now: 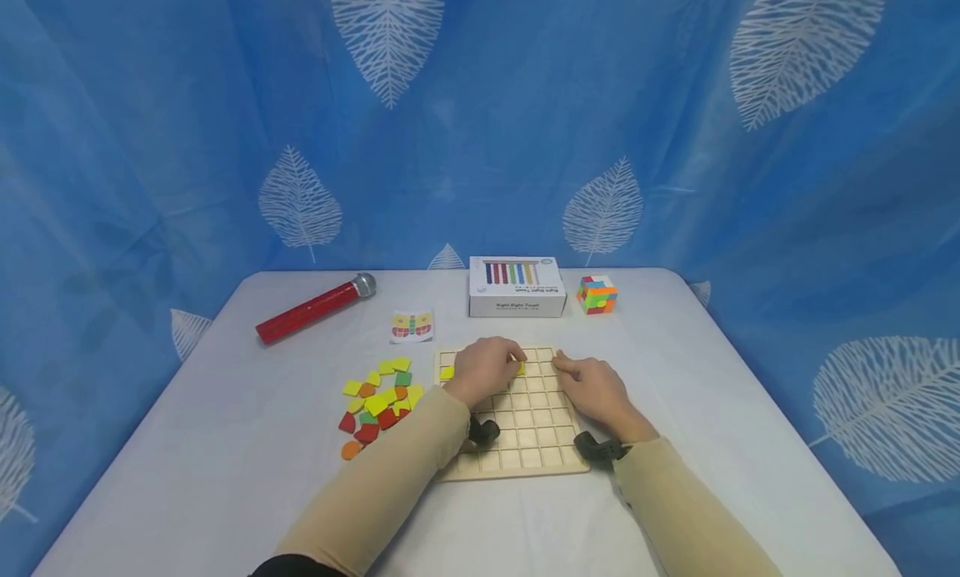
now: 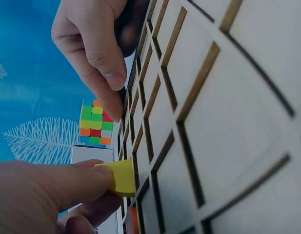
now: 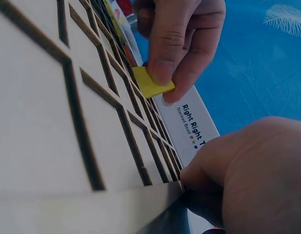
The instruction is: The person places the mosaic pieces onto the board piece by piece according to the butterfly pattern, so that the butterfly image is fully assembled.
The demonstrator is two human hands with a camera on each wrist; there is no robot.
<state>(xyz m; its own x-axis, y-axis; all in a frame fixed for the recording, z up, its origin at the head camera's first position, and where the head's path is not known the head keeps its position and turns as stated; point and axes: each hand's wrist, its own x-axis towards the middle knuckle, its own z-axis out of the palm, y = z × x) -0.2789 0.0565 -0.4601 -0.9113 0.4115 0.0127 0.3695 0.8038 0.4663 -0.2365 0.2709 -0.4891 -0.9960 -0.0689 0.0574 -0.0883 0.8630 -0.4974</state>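
Note:
My left hand (image 1: 483, 368) is over the far part of a wooden grid board (image 1: 531, 439) and pinches a yellow tile (image 2: 122, 178) between thumb and fingers. In the right wrist view that yellow tile (image 3: 152, 84) is tilted, with one edge at the grid. My right hand (image 1: 597, 391) grips the board's far right corner, thumb at the rim (image 3: 160, 192); its other fingers are partly hidden. Another yellow tile (image 1: 447, 373) lies at the board's far left. An orange piece (image 2: 132, 222) shows near the left hand's tile in the left wrist view.
Loose yellow, green, red and orange tiles (image 1: 377, 403) lie left of the board. Behind are a butterfly pattern card (image 1: 412, 327), a white box (image 1: 517, 302) and a puzzle cube (image 1: 597, 295). A red microphone-like object (image 1: 311, 312) lies at the back left.

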